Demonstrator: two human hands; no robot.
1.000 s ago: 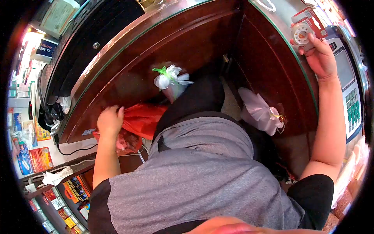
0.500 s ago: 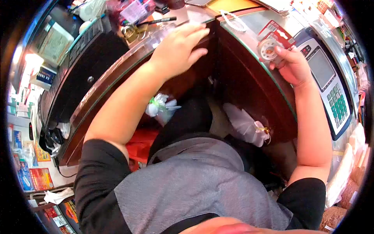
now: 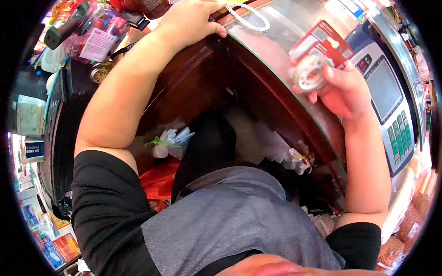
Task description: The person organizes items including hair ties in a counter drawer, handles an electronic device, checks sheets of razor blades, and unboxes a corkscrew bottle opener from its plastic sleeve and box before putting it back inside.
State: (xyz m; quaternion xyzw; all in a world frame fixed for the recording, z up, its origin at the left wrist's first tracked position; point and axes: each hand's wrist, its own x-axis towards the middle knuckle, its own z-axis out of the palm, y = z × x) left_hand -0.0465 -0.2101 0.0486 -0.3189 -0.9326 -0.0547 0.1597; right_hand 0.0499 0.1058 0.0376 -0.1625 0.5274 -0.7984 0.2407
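My right hand (image 3: pixel 346 92) grips a blister pack (image 3: pixel 307 73), a clear round spool-like piece with a white ring of holes on a red and white card. It hangs over the glass counter top, thumb on the front of the round part. My left hand (image 3: pixel 191 20) reaches to the far corner of the desk, fingers stretched and the thumb apart; the fingertips are cut off by the top of the view. Just right of its fingers, a string of white beads (image 3: pixel 251 23) lies on the glass.
A grey and blue card machine (image 3: pixel 389 101) with green keys stands beside my right forearm. Black equipment (image 3: pixel 69 96) fills the left side. A clear pink container (image 3: pixel 99 43) stands at upper left. Bags with bows (image 3: pixel 168 143) hang under the desk near my legs.
My left hand has moved up and left, toward the far desk corner. My right hand still holds the pack, slightly lower and tilted. The view has shifted.
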